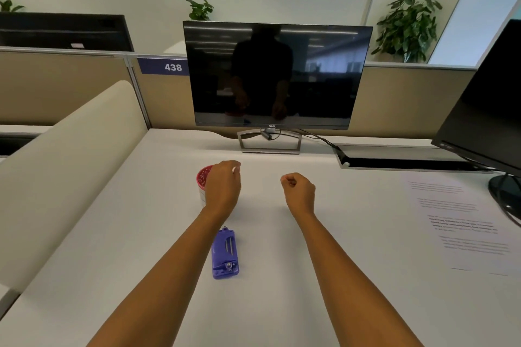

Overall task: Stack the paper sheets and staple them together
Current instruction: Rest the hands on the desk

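Observation:
Printed paper sheets (462, 222) lie flat at the right side of the white desk (282, 276), far from both hands. A purple stapler (225, 255) lies on the desk just right of my left forearm. My left hand (222, 186) hovers over the middle of the desk with fingers loosely curled and nothing in it, partly covering a small tub. My right hand (298, 189) is curled into a loose fist, also holding nothing, about a hand's width to the right of the left one.
A small white tub with red contents (203, 177) stands behind my left hand. A dark monitor (276, 76) stands at the back, a second monitor (490, 110) at the right with its base near the sheets. A cream divider (62, 166) borders the left.

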The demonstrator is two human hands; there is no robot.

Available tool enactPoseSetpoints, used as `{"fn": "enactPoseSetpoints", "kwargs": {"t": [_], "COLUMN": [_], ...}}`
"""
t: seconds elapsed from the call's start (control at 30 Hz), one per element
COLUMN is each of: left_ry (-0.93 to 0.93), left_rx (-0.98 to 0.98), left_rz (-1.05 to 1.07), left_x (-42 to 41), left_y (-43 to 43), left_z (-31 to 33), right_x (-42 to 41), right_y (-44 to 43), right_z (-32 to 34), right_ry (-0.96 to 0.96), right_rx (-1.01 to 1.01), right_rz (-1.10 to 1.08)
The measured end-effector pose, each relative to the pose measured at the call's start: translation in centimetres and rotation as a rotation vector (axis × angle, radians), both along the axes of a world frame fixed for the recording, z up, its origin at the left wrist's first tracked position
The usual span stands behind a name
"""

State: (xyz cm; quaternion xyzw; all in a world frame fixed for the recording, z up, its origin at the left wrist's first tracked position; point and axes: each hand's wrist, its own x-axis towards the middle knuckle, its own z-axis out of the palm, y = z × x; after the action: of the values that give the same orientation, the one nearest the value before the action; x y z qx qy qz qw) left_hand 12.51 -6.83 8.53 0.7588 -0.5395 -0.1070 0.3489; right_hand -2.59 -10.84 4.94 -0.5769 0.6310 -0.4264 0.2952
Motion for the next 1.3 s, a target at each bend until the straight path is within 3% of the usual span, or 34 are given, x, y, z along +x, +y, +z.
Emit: {"fn": "enactPoseSetpoints", "kwargs": {"t": [0.17,0.6,0.93,1.13,1.3], "left_ry": [-0.112,-0.261,-0.260,-0.242,-0.237], "left_rx": [-0.021,0.265,0.227,0.219,0.206], "left_rz": [-0.113,-0.249,-0.217,-0.206,-0.204], "left_x": [-3.3,-6.8,-6.4,-6.5,-6.4], "left_y": [0.2,0.0,-0.1,-0.1,-0.1], "left_z": [-2.6,-10.4,-12.2,-12.1,-12.4], "right_x": [-3.3,-4.7,-4.3,-3.3,-2.4], "right_y": [0.0,-1.2,-2.9,-4.1,-4.4], "right_z": [-2.2,-5.8,-5.6,-4.7,-4.6], "right_ry": [0.076,0.273,0.436,0.739,0.869], "right_rx": [0.060,0.097,0.025,0.083,0.161], "right_rz": [-0.013,0.188,0.294,0.430,0.472]}}
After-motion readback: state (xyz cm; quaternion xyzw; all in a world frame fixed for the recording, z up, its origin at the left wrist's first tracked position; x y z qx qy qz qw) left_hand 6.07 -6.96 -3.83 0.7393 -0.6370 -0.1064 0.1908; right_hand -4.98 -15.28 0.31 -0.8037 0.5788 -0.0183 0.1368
